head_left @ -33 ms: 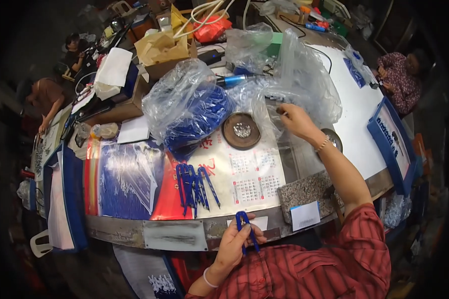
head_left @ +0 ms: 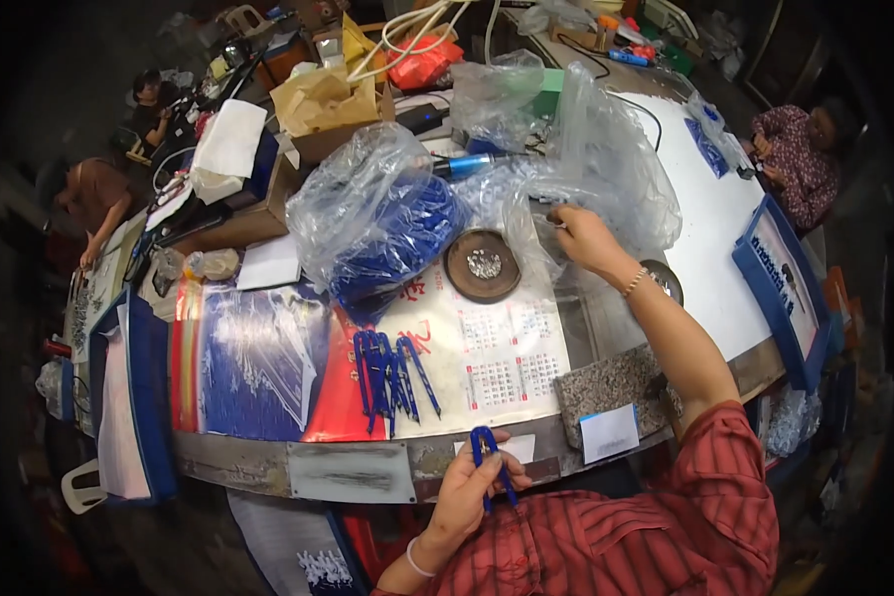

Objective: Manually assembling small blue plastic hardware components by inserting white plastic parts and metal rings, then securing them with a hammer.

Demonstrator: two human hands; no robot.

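Observation:
In front of my body, my left hand (head_left: 464,485) is closed around a blue two-legged piece (head_left: 482,445) that looks like a drawing compass, its joined end pointing up. My right hand (head_left: 588,241) reaches forward to the mouth of a clear plastic bag (head_left: 616,164), fingers pinched together. Whatever lies between those fingertips is too small to make out. Several more blue two-legged pieces (head_left: 387,379) lie side by side on the calendar sheet (head_left: 507,397). Left of my right hand stands a round brown bowl (head_left: 459,284) with small silvery parts in it.
A plastic bag of blue pieces (head_left: 397,223) fills the middle of the table. Near my right forearm are a speckled stone slab (head_left: 626,382) and a small dark dish (head_left: 671,282). Blue trays stand left (head_left: 151,397) and right (head_left: 773,298). Other people work at far left and right.

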